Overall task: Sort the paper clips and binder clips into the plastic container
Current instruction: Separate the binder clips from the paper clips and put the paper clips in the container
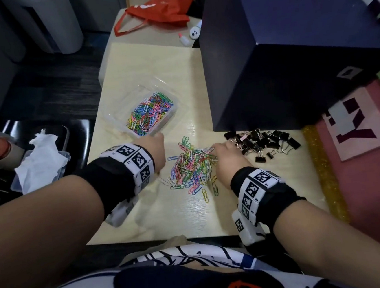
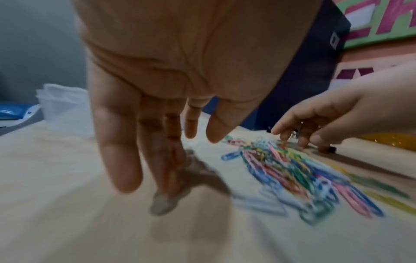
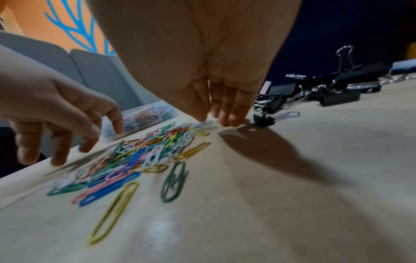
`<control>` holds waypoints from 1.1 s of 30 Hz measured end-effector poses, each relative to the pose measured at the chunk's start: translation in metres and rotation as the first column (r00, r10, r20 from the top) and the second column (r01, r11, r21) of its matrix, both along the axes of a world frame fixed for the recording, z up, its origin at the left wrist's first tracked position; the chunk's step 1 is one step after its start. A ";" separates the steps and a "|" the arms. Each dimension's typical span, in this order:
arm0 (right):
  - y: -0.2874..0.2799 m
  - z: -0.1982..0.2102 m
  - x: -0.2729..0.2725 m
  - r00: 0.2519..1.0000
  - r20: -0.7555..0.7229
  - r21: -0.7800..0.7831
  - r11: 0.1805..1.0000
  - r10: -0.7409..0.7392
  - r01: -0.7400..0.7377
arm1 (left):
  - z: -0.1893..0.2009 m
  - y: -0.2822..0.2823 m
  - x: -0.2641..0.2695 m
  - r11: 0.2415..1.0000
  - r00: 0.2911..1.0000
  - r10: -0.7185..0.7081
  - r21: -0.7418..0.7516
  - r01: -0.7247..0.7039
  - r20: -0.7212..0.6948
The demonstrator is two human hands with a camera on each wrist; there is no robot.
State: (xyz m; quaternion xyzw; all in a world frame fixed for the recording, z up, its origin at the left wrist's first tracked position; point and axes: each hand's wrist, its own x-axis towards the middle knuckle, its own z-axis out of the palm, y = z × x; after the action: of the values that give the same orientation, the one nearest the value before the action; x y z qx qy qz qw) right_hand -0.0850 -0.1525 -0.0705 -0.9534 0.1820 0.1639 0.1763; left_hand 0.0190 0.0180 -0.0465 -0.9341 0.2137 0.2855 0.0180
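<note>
A clear plastic container (image 1: 120,118) on the table holds many coloured paper clips. Nearer me lies a loose pile of coloured paper clips (image 1: 191,167) (image 2: 292,169) (image 3: 139,156). Black binder clips (image 1: 264,143) (image 3: 326,92) are heaped to its right. My left hand (image 1: 157,145) (image 2: 171,160) hovers between the container and the pile, fingers straight and holding nothing. My right hand (image 1: 220,151) (image 3: 216,121) reaches down at the pile's far right edge. Its thumb and fingertips (image 3: 234,117) pinch together on a pale paper clip lying on the table.
A big dark blue box (image 1: 291,51) stands right behind the binder clips. At the table's far end lie a red bag (image 1: 158,11) and a small glue bottle (image 1: 184,39). A tray with tissue (image 1: 41,164) sits off the left edge. A gold glitter strip (image 1: 323,172) lines the right edge.
</note>
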 end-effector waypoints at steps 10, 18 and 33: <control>0.009 0.007 0.004 0.999 0.014 0.033 0.999 -0.041 0.041 | -0.004 -0.009 -0.034 0.982 0.988 -0.069 -0.186 0.043 -0.138; 0.017 0.007 0.001 0.991 -0.076 0.031 0.994 0.111 -0.109 | 0.013 0.012 0.010 0.956 0.958 0.132 -0.288 -0.055 0.253; 0.033 -0.004 0.047 0.919 0.023 0.036 0.918 0.394 -0.395 | 0.001 0.031 0.006 0.990 0.972 0.068 -0.139 -0.037 0.225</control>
State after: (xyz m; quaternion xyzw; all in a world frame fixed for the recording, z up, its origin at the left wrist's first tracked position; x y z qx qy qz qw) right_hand -0.0379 -0.1196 -0.0749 -0.9680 -0.0184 0.1921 0.1601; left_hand 0.0247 0.0489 -0.0459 -0.9652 0.2042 0.1611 -0.0279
